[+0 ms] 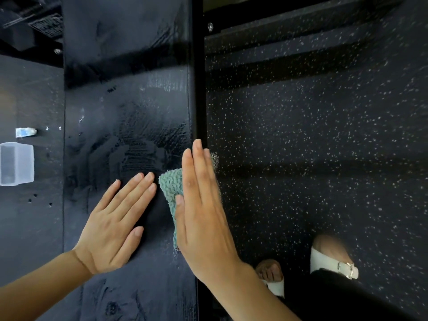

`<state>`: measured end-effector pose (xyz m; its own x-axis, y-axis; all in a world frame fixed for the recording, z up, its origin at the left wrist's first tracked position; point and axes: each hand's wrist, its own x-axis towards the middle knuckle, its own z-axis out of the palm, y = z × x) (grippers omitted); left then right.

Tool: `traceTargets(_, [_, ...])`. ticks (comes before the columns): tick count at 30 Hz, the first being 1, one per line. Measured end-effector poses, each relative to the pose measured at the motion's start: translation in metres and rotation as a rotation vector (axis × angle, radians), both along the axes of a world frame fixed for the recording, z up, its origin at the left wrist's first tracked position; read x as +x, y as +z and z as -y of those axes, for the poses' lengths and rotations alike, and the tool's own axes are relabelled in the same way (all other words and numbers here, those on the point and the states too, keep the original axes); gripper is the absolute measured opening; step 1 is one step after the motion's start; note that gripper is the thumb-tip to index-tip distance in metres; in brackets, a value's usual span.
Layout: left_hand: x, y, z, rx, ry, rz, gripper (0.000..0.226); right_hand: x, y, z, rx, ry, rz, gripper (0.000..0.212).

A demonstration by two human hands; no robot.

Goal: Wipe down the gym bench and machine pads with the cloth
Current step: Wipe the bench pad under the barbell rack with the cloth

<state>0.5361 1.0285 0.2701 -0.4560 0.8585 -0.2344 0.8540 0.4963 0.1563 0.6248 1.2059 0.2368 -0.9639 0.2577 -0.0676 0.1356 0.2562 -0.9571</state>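
Fingers (198, 163) of my right hand (203, 205) lie straight and close together, pressed flat on the teal knitted cloth (170, 184). None of them curls round it, and the thumb lies on its near fold. The cloth sits on the right edge of the black bench pad (129, 100), at about 6 o'clock in my view. One corner shows past the fingers toward 1 o'clock, out over the pad's edge. My left hand (115, 225) rests just beside the cloth, at its 9 o'clock, fingers straight and spread flat on the vinyl, holding nothing.

I judge the cloth soft, light and limp. It could bunch up or slip out from under a flat palm, so I would put the whole hand over its middle for wiping. If it has to be lifted, I would pinch the fold by the thumb. The pad looks firm and smooth, with damp-looking smears toward 12 o'clock, so it is probably slick.

Well apart, at 9 o'clock of the frame, stands a clear plastic container (16, 163). From 3 to 5 o'clock lie the speckled rubber floor (312, 135) and white sandals (335, 262).
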Motion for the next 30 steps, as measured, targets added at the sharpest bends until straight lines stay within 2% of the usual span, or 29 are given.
traceTargets(8, [0.001, -0.001, -0.001, -0.003, 0.009, 0.008, 0.059, -0.065, -0.006, -0.029, 0.001, -0.046, -0.027, 0.060])
traceTargets(15, [-0.014, 0.007, -0.004, -0.065, -0.048, 0.011, 0.061, -0.033, -0.006, -0.020, 0.050, 0.027, -0.085, 0.059])
traceTargets(19, [-0.047, 0.003, -0.034, 0.005, 0.017, 0.005, 0.064, -0.015, -0.007, -0.010, 0.073, 0.041, -0.091, 0.060])
traceTargets(24, [-0.067, 0.003, -0.039, -0.018, -0.060, -0.023, 0.067, -0.027, -0.013, -0.014, 0.076, 0.024, -0.138, 0.060])
traceTargets(30, [-0.100, 0.003, -0.068, 0.043, -0.027, -0.011, 0.068, -0.053, -0.015, -0.030, 0.052, 0.063, -0.152, 0.059])
